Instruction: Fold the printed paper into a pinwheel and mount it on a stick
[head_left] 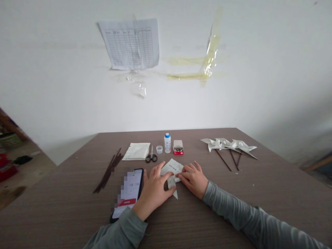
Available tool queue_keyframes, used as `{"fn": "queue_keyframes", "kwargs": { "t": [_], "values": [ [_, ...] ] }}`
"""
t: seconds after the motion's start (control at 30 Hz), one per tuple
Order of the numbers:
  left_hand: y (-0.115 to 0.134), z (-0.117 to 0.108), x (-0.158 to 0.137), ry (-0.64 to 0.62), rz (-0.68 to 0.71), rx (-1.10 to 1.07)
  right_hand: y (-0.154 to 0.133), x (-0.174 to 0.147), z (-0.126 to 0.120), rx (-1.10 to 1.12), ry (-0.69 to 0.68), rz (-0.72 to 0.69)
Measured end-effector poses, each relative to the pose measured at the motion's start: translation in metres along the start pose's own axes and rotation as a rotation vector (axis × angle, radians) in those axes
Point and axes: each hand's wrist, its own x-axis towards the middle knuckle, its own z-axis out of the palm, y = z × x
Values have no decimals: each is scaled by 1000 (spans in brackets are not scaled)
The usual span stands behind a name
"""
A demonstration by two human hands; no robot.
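Between my hands on the table lies a paper pinwheel (171, 167) of printed paper, some of its points folded toward the middle. My left hand (157, 186) grips its left side, thumb and forefinger on the paper, the other fingers spread. From the right, my right hand (194, 178) presses its fingertips together on a fold near the centre. What lies right under those fingertips is hidden. Just behind the paper stand a small white bottle with a blue cap (167, 143) and an opened red box (178, 148) of small metal pieces.
Left of the hands lie a phone (129, 188) and a bundle of dark sticks (109, 171). Farther back are a stack of paper (136, 151), scissors (151, 156) and a small clear cup (159, 149). Several pinwheels on sticks (220, 143) lie at right. A wall (166, 107) stands behind the table.
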Motion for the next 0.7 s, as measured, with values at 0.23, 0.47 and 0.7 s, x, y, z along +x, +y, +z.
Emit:
{"fn": "queue_keyframes", "kwargs": {
  "t": [0.23, 0.47, 0.7],
  "values": [
    [2, -4, -2, -37, -5, 4, 4, -1, 6, 24, 49, -36],
    [2, -6, -3, -40, 5, 0, 1, 0, -1, 59, -1, 29],
    [6, -10, -3, -74, -9, 28, 2, -1, 3, 47, 46, -25]
  ]
}}
